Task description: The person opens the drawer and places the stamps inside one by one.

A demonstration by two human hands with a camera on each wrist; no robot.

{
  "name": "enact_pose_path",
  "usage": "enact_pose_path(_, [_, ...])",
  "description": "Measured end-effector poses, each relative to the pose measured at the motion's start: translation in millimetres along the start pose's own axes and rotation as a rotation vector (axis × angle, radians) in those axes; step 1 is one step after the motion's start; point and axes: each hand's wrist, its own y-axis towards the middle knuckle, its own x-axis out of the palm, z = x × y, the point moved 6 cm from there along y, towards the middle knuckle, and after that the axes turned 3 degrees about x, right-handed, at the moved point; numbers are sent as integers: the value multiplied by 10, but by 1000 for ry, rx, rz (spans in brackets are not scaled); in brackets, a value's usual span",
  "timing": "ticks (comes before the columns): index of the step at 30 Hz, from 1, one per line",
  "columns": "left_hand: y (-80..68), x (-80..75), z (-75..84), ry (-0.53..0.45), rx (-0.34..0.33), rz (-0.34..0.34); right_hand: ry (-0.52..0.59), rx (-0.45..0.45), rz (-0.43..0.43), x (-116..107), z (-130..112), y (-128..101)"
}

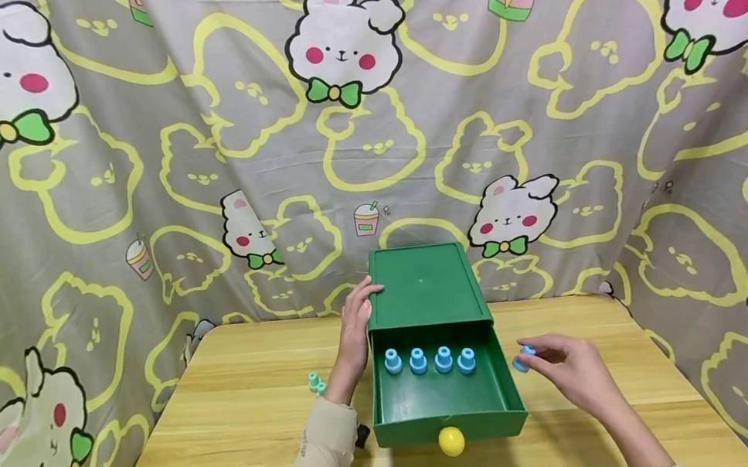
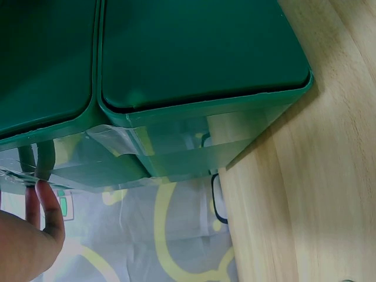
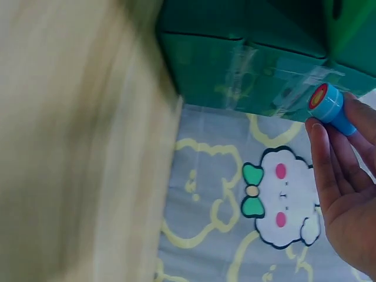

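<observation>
My right hand (image 1: 578,370) pinches a blue toy stamp (image 3: 330,108) between thumb and fingers, just right of the pulled-out drawer. In the right wrist view the stamp's round end shows red and yellow. The green drawer (image 1: 437,405) has a yellow ball knob (image 1: 452,441); several blue stamps (image 1: 443,359) stand upright in a row toward its back. My left hand (image 1: 355,325) rests against the left side of the green cabinet (image 1: 422,284), fingers along its upper edge. In the left wrist view the fingertips (image 2: 42,187) touch the cabinet's side.
Small mint-green pieces (image 1: 315,382) are on the wooden table (image 1: 230,430), left of the cabinet. Clear tape (image 2: 114,140) runs across the joins between the stacked cabinet units. Behind the table hangs a curtain (image 1: 248,124) with bunny prints. A small black object (image 1: 362,435) shows beside the left sleeve.
</observation>
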Motion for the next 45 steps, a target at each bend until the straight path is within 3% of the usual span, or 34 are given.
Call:
enact_pose_path(15, [-14,-1,9,-1,-1,1,-22,-131,154,-296,-520,-24])
enact_pose_path(22, [35,-4,-319,48,-1,9,35,-191,194,-368,-727,-19])
enact_pose_path(32, [44,-28,-394,79,19,2,108,-291,200,-376,-1042,-19])
enact_pose_path(45, [50,-29,-400,73,17,5,157,-350,164,-295,-1224,-31])
